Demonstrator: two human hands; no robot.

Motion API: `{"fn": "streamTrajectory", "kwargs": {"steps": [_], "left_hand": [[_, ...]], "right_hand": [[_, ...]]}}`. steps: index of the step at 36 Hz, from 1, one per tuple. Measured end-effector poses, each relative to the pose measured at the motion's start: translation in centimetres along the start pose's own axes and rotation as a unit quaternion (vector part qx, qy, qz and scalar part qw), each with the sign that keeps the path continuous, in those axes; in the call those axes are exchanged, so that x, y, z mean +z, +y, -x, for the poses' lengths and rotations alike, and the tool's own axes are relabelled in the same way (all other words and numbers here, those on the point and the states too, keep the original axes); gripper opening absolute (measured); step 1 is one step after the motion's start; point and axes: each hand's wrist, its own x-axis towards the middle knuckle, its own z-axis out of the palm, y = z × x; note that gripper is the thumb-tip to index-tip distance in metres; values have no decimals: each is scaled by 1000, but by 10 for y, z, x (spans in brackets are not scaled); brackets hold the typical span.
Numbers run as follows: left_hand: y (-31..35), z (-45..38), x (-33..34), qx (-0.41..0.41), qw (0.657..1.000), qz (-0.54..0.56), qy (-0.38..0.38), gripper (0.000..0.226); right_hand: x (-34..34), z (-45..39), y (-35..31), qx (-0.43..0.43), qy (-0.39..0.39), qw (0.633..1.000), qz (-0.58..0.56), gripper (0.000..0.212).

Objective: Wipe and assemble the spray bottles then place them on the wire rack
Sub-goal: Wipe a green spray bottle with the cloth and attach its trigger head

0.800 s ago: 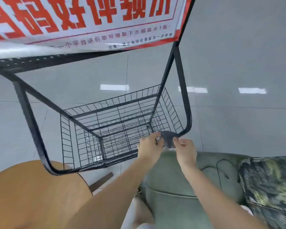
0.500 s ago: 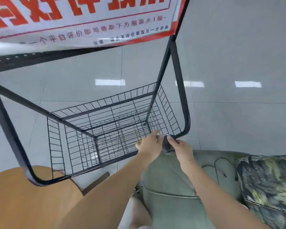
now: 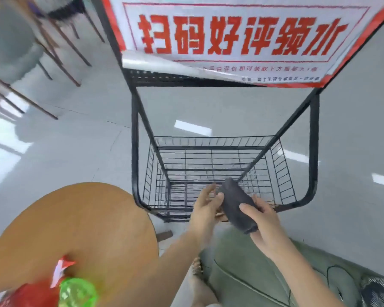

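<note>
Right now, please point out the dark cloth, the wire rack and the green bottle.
dark cloth (image 3: 236, 206): head view, middle of the fabric.
wire rack (image 3: 214, 147): head view, far top rail of the basket.
green bottle (image 3: 78, 292): head view, translucent body.

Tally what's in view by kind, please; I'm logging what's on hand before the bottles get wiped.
Dark grey cloth, gripped by the right hand, left hand touching it: 1
Black wire rack: 1
Round wooden table: 1
Green bottle, blurred, on the table: 1
Red-and-white sign: 1
Total: 5
</note>
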Motion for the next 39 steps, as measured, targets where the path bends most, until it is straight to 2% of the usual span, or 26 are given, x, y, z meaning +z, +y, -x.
{"fn": "streamTrajectory", "kwargs": {"steps": [4, 5, 8, 11, 16, 18, 20, 23, 25, 27, 29, 33, 39], "left_hand": [[22, 58, -58, 73, 996, 55, 15, 25], [26, 73, -74, 90, 994, 59, 23, 26], [31, 117, -122, 138, 987, 57, 65, 37], [30, 161, -172, 196, 977, 30, 81, 45], [17, 223, -255, 231, 962, -23, 146, 41], [9, 240, -284, 250, 951, -21, 183, 37], [0, 254, -312, 273, 930, -11, 247, 31], [-13, 268, -351, 307, 880, -13, 362, 26], [-22, 278, -374, 316, 860, -18, 400, 23], [-31, 285, -394, 332, 852, -7, 406, 15], [-42, 288, -411, 340, 847, -8, 408, 7], [-65, 284, -433, 350, 846, 8, 402, 15], [-101, 278, -458, 399, 817, 25, 416, 18]], "right_hand": [[55, 23, 15, 15, -99, 993, 63, 73], [71, 29, 21, 15, -123, 989, 87, 77], [123, 53, 35, 19, -176, 972, 158, 57], [179, 77, 51, 15, -247, 936, 249, 47], [256, 107, 105, -59, -302, 880, 362, 51], [284, 119, 130, -89, -321, 866, 374, 44], [311, 135, 156, -113, -344, 855, 372, 34], [343, 149, 197, -135, -379, 847, 349, 19], [359, 153, 222, -142, -395, 845, 331, 19], [371, 154, 246, -134, -410, 844, 317, 15], [379, 153, 267, -119, -427, 842, 308, 19], [389, 146, 308, -140, -473, 811, 315, 16], [391, 133, 356, -188, -510, 789, 286, 18]]}}
